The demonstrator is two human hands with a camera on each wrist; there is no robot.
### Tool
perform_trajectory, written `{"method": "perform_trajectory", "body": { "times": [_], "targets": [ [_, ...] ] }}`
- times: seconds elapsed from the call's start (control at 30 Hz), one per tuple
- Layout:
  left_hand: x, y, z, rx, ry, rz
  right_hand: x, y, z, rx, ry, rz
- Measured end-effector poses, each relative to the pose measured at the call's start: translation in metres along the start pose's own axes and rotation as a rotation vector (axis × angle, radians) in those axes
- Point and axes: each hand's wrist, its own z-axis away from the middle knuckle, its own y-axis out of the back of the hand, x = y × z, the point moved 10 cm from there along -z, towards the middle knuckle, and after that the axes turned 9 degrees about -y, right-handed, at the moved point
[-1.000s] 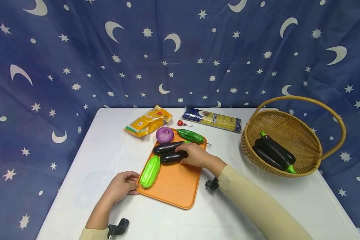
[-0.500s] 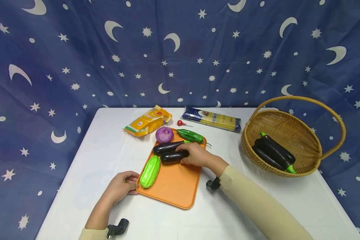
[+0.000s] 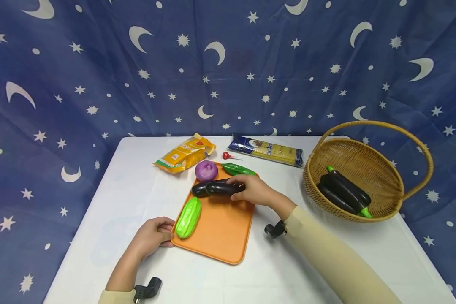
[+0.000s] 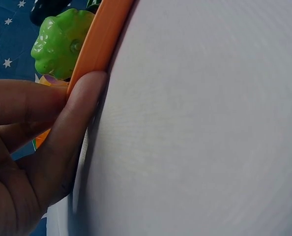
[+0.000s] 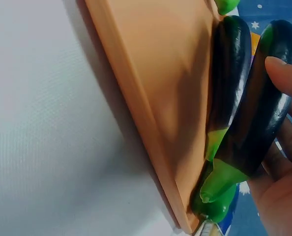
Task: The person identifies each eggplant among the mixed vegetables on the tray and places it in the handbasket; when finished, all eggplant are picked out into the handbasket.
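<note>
My right hand [image 3: 255,191] grips an eggplant [image 5: 259,105] around its dark body, its green stem end pointing toward the wrist. The eggplant is raised over a second eggplant [image 5: 229,73] lying on the orange tray [image 3: 222,236]. At the tray's near-left corner, my left hand [image 3: 152,235] pinches the rim between thumb and fingers, as the left wrist view shows. Close to that corner lies a bright green ridged vegetable [image 3: 188,218]. A purple onion [image 3: 206,171] and a green pepper [image 3: 237,169] sit at the tray's far end.
To the right stands a wicker basket [image 3: 391,185] with a tall handle and eggplants [image 3: 346,190] inside. Behind the tray lie a yellow-orange packet [image 3: 185,154], a red lollipop [image 3: 226,156] and a pasta packet [image 3: 267,150]. A starry blue curtain [image 3: 228,76] hangs behind the table.
The right hand has lifted the nearer eggplant from the tray and moved it slightly up and right, so it now overlaps the other eggplant. The left hand stays on the tray's corner.
</note>
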Motion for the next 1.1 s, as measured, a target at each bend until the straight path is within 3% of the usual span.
{"method": "perform_trajectory", "body": {
  "times": [0.57, 1.1],
  "targets": [
    [-0.003, 0.0, -0.001, -0.002, 0.017, -0.002, 0.002, 0.031, 0.012, 0.042, -0.035, -0.169],
    [-0.003, -0.001, -0.001, -0.01, 0.008, -0.011, 0.01, 0.064, 0.025, 0.078, -0.077, -0.251]
  ]
}}
